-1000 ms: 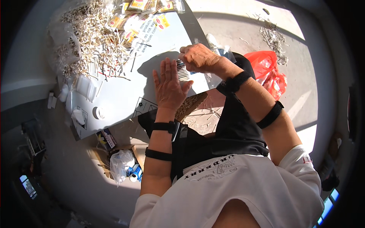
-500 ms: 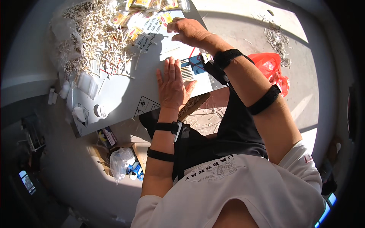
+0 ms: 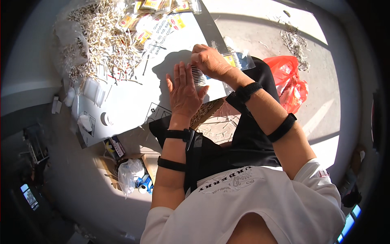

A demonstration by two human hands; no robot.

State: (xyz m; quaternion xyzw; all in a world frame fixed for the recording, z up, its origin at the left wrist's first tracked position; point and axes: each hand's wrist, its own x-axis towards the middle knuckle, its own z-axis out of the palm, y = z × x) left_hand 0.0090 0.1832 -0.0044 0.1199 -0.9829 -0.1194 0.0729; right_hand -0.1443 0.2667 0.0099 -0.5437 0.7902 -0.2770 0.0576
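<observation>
My left hand (image 3: 183, 91) lies flat on the pale board (image 3: 134, 91), fingers stretched out. Beside its fingers is a row of cotton swabs (image 3: 198, 76), partly covered by my hands. My right hand (image 3: 212, 62) is just above and to the right of that row, with its fingers bent together. Whatever is between those fingertips is hidden. By the right wrist, near the board's right edge, lies a clear plastic packet with a yellow label (image 3: 231, 60).
A large heap of loose swabs (image 3: 103, 42) covers the board's far left. Yellow-labelled swab packs (image 3: 152, 5) lie at the far edge. On the floor are a red plastic bag (image 3: 289, 83) to the right and a cardboard box (image 3: 107, 167) at lower left.
My right hand has come nearer from the board's far side to the swab row, and its fingers have bent together. The yellow-labelled packet now shows by the right wrist. My left hand stays put.
</observation>
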